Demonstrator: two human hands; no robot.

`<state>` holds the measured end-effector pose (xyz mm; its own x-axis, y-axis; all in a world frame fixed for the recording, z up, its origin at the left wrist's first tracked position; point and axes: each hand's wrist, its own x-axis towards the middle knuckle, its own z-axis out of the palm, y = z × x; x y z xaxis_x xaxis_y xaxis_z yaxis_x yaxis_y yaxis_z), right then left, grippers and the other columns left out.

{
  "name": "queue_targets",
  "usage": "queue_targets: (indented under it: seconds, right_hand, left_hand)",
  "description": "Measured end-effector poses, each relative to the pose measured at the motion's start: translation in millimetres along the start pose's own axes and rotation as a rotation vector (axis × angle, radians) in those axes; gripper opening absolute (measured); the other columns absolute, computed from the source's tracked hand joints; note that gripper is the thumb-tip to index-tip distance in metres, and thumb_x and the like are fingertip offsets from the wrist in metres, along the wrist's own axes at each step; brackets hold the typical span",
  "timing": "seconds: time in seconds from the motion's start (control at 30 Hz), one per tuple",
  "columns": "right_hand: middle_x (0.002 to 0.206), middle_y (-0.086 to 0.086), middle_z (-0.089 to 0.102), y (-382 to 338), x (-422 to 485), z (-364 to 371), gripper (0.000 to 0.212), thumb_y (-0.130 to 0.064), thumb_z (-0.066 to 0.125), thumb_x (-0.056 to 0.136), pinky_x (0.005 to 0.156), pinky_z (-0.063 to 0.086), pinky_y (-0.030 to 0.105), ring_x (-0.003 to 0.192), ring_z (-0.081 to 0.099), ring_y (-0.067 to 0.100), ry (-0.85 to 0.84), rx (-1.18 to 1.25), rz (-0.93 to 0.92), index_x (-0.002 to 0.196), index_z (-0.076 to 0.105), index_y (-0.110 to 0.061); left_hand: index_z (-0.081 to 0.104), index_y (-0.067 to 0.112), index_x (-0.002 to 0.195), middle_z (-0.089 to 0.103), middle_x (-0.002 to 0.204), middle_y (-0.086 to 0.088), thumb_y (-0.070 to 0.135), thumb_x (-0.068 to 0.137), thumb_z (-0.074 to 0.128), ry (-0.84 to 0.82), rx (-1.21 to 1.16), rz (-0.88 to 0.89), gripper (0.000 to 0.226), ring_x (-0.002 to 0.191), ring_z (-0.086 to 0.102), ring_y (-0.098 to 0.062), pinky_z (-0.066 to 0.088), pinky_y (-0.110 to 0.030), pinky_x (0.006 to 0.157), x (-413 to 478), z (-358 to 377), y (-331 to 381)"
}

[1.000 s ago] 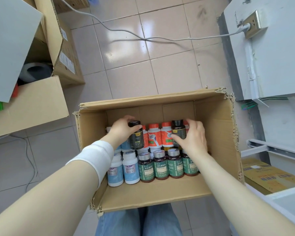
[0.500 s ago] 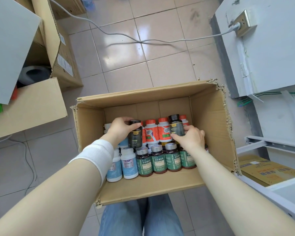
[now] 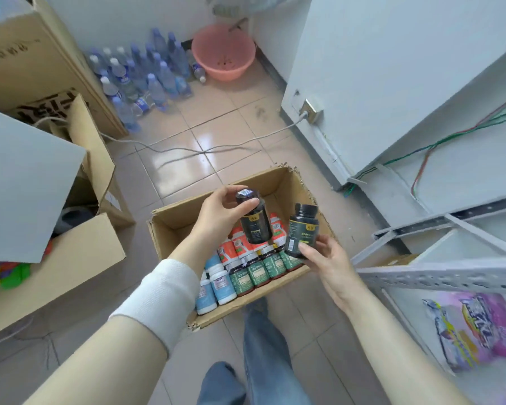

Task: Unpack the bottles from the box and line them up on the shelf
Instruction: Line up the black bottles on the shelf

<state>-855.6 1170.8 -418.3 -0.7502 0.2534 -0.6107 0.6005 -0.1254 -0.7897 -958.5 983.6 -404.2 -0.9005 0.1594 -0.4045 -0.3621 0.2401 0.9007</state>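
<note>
Left grip [image 3: 219, 213] wraps one dark bottle [image 3: 256, 229] near its cap; right grip [image 3: 324, 258] pinches a second dark bottle [image 3: 301, 233] low on its body. Both are held above the box [image 3: 171, 228], with the shelf [image 3: 438, 277] to the right. Likely light, rigid, smooth plastic, so a mid-body hold looks safest.

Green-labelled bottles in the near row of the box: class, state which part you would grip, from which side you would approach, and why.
Grip the cap and shoulder, coming from above. The green-labelled bottles stand upright in the box, packed side by side, with the orange-and-white bottles close behind. Their flanks are blocked, so the tops look like the clearest hold.
</note>
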Motion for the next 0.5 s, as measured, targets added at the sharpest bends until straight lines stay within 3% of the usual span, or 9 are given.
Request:
queue_targets:
  seconds: [0.07,0.2,0.3,0.37,0.47,0.5]
  right_hand:
    - [0.101,-0.002,0.066,1,-43,-6,0.055,-0.037,0.081,0.054,0.101,0.045,0.043,0.103,0.061,0.02,0.03,0.07,-0.038,0.101,0.057,-0.022]
    - [0.102,0.001,0.067,-6,-130,-26,0.041,-0.028,0.08,0.065,0.105,0.04,0.048,0.104,0.059,0.022,0.117,0.165,-0.114,0.099,0.058,-0.021]
    - [0.096,-0.002,0.07,-25,-192,-50,0.068,-0.049,0.088,0.04,0.085,0.047,0.034,0.09,0.063,0.014,0.199,0.191,-0.183,0.096,0.06,-0.021]
    - [0.091,-0.007,0.073,-35,-231,-72,0.076,-0.053,0.088,0.037,0.078,0.049,0.024,0.086,0.066,0.009,0.23,0.231,-0.226,0.1,0.061,-0.02]
    - [0.099,0.002,0.069,-45,-290,-112,0.027,-0.009,0.071,0.077,0.085,0.05,0.023,0.087,0.064,0.012,0.287,0.264,-0.318,0.101,0.06,-0.016]
    - [0.1,0.001,0.069,-49,-311,-127,0.025,-0.001,0.065,0.081,0.085,0.05,0.022,0.087,0.065,0.01,0.305,0.254,-0.351,0.099,0.06,-0.018]
  left_hand:
    - [0.06,0.025,0.103,0.068,0.099,0.006,0.022,0.082,0.071,-0.051,-0.023,0.071,0.024,0.093,0.062,-0.007,0.047,-0.015,0.079,-28,3,24]
    - [0.061,0.031,0.097,0.067,0.095,0.013,0.018,0.081,0.072,-0.225,-0.004,0.208,0.024,0.093,0.064,-0.007,0.05,-0.017,0.081,-89,18,81]
    - [0.059,0.027,0.1,0.065,0.095,0.013,0.017,0.081,0.071,-0.309,0.033,0.31,0.025,0.093,0.063,-0.008,0.049,-0.014,0.077,-137,41,129]
    - [0.058,0.023,0.103,0.064,0.094,0.013,0.014,0.081,0.071,-0.34,0.04,0.386,0.027,0.094,0.063,-0.011,0.049,-0.016,0.079,-171,60,160]
    - [0.059,0.019,0.104,0.064,0.092,0.013,0.012,0.082,0.07,-0.416,0.059,0.507,0.026,0.086,0.062,-0.007,0.049,-0.013,0.075,-228,94,206]
    - [0.059,0.02,0.103,0.064,0.092,0.012,0.014,0.082,0.07,-0.44,0.074,0.55,0.025,0.086,0.063,-0.006,0.049,-0.013,0.076,-247,107,221]
